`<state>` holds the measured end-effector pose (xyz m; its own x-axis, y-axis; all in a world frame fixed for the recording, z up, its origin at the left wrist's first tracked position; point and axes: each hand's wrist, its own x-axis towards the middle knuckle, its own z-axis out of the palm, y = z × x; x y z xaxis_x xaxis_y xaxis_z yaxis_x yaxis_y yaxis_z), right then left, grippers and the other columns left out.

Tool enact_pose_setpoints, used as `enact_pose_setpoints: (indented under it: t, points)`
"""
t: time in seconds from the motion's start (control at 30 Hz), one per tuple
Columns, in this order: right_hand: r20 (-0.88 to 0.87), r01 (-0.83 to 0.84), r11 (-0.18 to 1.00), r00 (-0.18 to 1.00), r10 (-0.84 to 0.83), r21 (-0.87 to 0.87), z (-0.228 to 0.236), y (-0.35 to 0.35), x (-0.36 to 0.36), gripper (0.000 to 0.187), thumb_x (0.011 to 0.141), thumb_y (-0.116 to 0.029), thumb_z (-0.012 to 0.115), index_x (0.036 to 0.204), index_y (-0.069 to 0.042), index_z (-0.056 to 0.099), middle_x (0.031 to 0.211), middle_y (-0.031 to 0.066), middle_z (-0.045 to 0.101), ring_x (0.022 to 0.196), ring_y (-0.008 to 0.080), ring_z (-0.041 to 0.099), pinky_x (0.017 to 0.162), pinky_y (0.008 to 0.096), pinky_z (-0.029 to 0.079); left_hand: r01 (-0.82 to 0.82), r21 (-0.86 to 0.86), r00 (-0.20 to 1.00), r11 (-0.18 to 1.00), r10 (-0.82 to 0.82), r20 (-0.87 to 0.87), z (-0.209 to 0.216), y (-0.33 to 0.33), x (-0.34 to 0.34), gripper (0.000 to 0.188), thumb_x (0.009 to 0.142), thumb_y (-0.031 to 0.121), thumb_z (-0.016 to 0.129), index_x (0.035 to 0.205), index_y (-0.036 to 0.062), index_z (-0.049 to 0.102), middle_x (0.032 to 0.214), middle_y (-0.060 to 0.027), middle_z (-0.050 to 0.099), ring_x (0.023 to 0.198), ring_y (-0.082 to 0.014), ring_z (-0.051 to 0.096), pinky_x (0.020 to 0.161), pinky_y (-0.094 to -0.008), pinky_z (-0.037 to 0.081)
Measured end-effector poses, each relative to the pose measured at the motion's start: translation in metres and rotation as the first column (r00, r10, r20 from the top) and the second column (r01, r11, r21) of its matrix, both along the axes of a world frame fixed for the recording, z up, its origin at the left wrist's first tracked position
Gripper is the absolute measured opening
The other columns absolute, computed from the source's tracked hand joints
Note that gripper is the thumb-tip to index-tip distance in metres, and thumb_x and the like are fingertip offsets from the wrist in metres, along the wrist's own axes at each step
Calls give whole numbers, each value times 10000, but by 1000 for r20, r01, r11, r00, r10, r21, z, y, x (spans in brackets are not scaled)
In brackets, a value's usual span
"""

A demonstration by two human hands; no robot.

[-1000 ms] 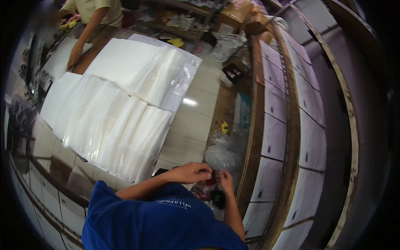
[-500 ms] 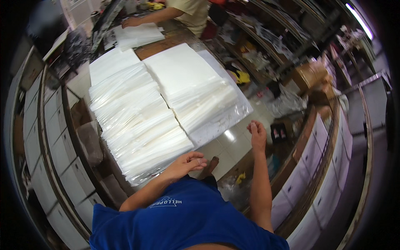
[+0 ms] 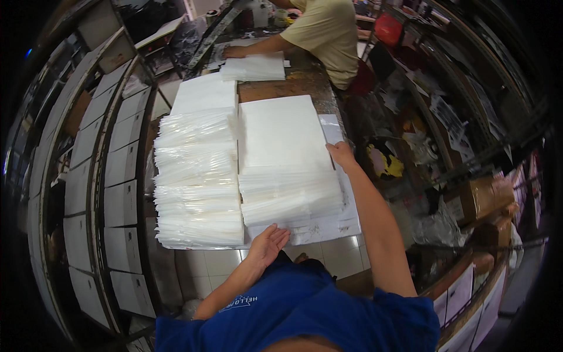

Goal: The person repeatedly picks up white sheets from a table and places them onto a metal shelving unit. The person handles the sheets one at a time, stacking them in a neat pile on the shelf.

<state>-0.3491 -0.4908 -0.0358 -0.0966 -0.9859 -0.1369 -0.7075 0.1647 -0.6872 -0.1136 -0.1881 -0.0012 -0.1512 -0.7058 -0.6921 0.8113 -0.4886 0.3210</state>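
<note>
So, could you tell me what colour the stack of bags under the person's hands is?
The stack of bags is translucent white, seen in the head view.

Left hand (image 3: 268,243) and right hand (image 3: 342,155) flat against right-hand stack of clear bags (image 3: 287,164).

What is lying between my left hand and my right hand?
In the head view, the right-hand stack of clear plastic bags lies between left hand and right hand.

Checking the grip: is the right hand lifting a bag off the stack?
No, the right hand rests flat on the far edge of the right-hand stack of clear bags.
</note>
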Motion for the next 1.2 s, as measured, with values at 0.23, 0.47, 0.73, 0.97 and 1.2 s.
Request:
enact_pose_setpoints:
  t: [0.23,0.47,0.73,0.97,1.2]
  points:
    - [168,-47,931,986,-15,363,31,-25,36,539,802,-348,649,1088,100,565,1059,229,622,969,337,612,809,402,485,-227,84,970,970,233,-72,-8,-17,-18,611,934,264,562,1315,-120,277,1379,-282,309,1273,-371,381,1071,-419,376]
    - [93,-61,919,995,26,389,-14,-58,30,450,829,-296,632,1117,44,569,1011,133,635,859,247,638,672,378,519,-224,115,973,968,229,-30,4,-30,-28,624,951,328,524,1333,-105,286,1336,-271,369,1238,-366,427,1047,-453,398]
    - [164,-79,918,986,15,388,-21,-63,24,450,782,-286,640,1027,92,619,1040,229,638,953,316,634,749,389,510,-205,147,977,968,211,-26,-8,-32,-21,558,960,329,506,1297,-87,347,1295,-267,405,1209,-368,447,1033,-449,414]
    - [340,-78,930,939,-52,360,-26,-52,15,287,766,-218,678,883,41,641,700,97,623,536,185,551,467,345,417,-233,183,972,955,233,23,3,-37,-28,495,956,293,523,1259,-71,378,1262,-255,428,1187,-352,463,1012,-427,436]
    - [350,-31,938,931,-98,345,-12,-44,21,256,768,-198,712,856,29,634,688,70,613,542,158,536,484,332,411,-262,132,964,956,252,87,-12,-37,-34,334,959,212,510,1187,-16,420,1125,-164,542,999,-240,566,851,-333,516]
